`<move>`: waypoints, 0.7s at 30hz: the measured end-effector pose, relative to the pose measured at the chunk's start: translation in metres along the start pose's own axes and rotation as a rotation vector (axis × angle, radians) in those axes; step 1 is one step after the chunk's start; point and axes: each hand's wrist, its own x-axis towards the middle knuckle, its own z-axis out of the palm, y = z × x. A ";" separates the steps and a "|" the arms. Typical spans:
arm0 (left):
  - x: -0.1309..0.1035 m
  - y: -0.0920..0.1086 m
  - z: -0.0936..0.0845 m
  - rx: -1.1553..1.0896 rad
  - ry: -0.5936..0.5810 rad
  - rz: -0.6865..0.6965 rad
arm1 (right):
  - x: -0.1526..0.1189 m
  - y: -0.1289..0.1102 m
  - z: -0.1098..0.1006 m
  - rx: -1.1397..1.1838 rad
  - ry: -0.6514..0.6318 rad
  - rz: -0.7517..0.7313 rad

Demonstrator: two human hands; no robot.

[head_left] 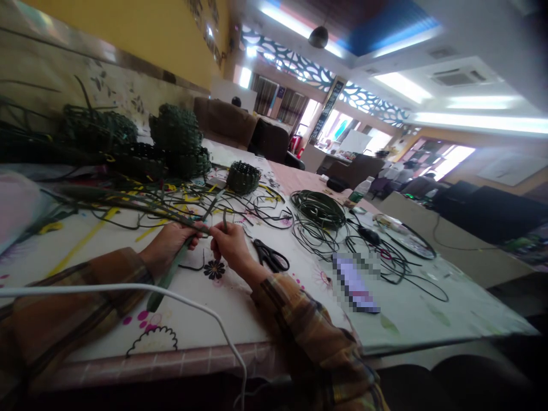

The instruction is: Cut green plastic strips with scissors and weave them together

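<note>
My left hand [171, 244] is closed around a bundle of dark green strips [141, 205] above the flowered tablecloth. Close beside it, my right hand [231, 245] pinches the strips where they cross. One wider green piece [165, 279] slants down from my left hand towards the table's front edge. Black-handled scissors [271, 256] lie just right of my right hand. A small woven green basket [243, 178] stands beyond both hands, among loose green and yellow strips.
Larger woven baskets [175, 134] are piled at the back left. A coil of green strips [317, 209], a bottle [362, 189] and a purple object [355, 284] lie or stand to the right. A white cable [180, 298] crosses in front.
</note>
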 end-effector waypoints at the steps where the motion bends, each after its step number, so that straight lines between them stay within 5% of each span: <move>1: 0.001 -0.001 0.000 -0.018 -0.001 0.001 | 0.000 0.000 0.000 0.009 0.007 0.005; 21: -0.002 0.015 -0.002 -0.023 0.040 -0.056 | -0.001 0.000 0.001 0.073 0.005 -0.067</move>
